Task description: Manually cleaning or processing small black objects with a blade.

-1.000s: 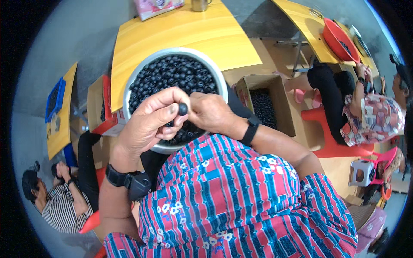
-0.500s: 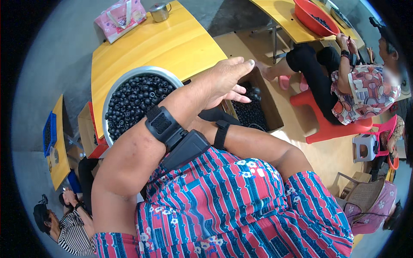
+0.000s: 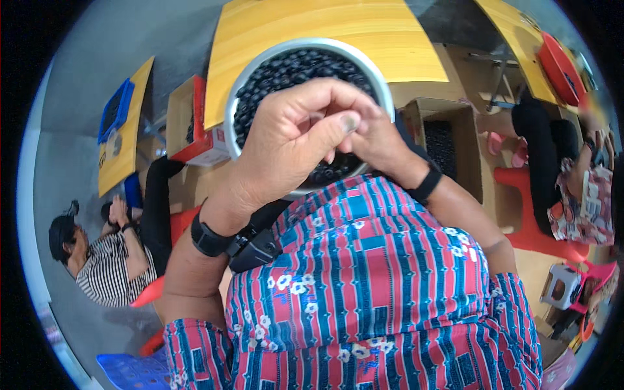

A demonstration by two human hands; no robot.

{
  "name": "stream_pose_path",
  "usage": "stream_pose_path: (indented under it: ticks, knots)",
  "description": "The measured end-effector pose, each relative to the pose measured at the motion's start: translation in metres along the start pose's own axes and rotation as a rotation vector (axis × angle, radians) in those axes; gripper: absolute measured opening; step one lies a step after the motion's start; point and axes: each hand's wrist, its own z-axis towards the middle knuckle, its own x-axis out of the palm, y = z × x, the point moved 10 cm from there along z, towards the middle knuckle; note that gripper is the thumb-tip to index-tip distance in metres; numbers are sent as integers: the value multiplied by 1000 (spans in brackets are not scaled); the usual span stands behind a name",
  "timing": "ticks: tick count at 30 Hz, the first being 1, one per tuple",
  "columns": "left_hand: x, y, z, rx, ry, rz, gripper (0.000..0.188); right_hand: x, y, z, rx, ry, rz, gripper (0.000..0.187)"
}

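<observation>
A round metal basin [image 3: 232, 123] full of small, dark, round, bead-like fruits [image 3: 305, 68] stands at the near edge of the yellow table. Over it my two hands meet, fingertips together. My left hand [image 3: 292, 133] is closed, its thumb bent in against curled fingers. My right hand [image 3: 383, 143] comes from the other side, fingers drawn in and partly covered by the left. Whatever lies between the fingertips is hidden. Just right of my right forearm is an open cardboard box [image 3: 473, 130] with more dark fruits [image 3: 441, 149] in it.
The yellow table [image 3: 312, 23] extends beyond the basin. A red-and-white carton [image 3: 198, 146] stands left of it. One person in stripes [image 3: 120, 273] sits at left; another in a patterned top [image 3: 588, 201] sits at right, near a red basin [image 3: 559, 68].
My left hand has come back from over the cardboard box, where its fingers were spread, to above the basin. It is now closed against my right hand. The view has swung rightward.
</observation>
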Motion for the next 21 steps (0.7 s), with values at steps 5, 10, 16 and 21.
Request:
stream_pose_path:
  ticks: [5, 10, 16, 21]
  knots:
    - [-25, 79, -43, -173, -116, 111, 16, -4, -1, 0, 5, 31, -88, 22]
    - [-9, 110, -55, -192, -24, 342, 25, -8, -2, -2, 26, 31, -131, 24]
    - [7, 112, -47, -9, 68, 439, 37, -10, -5, -3, 52, 20, -126, 25]
    - [23, 110, -40, 29, 188, 788, 37, -10, 0, -4, 51, 27, -131, 25]
